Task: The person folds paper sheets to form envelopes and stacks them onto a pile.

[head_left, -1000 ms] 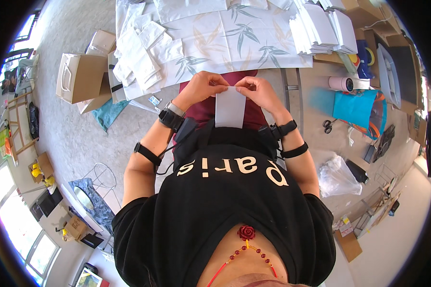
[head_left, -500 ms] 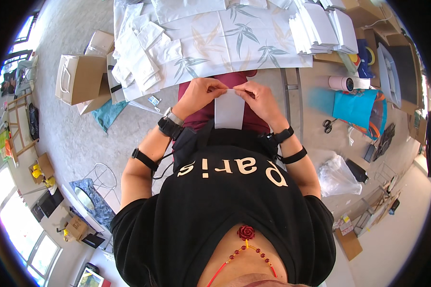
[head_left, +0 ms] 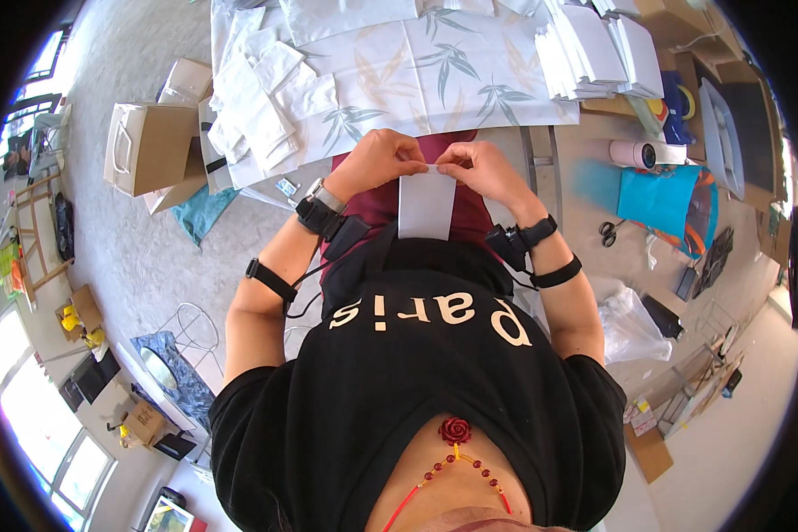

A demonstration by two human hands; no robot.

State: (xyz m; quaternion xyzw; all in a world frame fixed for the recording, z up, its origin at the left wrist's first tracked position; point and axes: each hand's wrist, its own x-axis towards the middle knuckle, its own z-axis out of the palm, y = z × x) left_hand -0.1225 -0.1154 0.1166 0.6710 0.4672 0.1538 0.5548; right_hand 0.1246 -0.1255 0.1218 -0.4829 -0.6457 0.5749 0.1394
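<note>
A narrow white flat box or packet (head_left: 426,208), its exact kind unclear, lies upright along my lap against the black shirt. At its far end, my left hand (head_left: 386,163) pinches the upper left edge between thumb and fingers. My right hand (head_left: 479,168) pinches that same end from the right, with its fingertips close to the left ones. Whatever thin flap or edge sits between the fingertips is too small to make out. Maroon trousers (head_left: 373,202) show beneath the hands.
A table with a leaf-patterned cloth (head_left: 390,80) stands just beyond my hands. White bags (head_left: 262,97) lie on its left, stacked white boxes (head_left: 594,53) on its right. Cardboard boxes (head_left: 151,146) stand left; scissors (head_left: 608,233) and a blue bag (head_left: 652,199) lie right.
My elbows and wrists have spread slightly outward. Both hands still pinch the far end of the white packet, with knuckles raised a little farther away.
</note>
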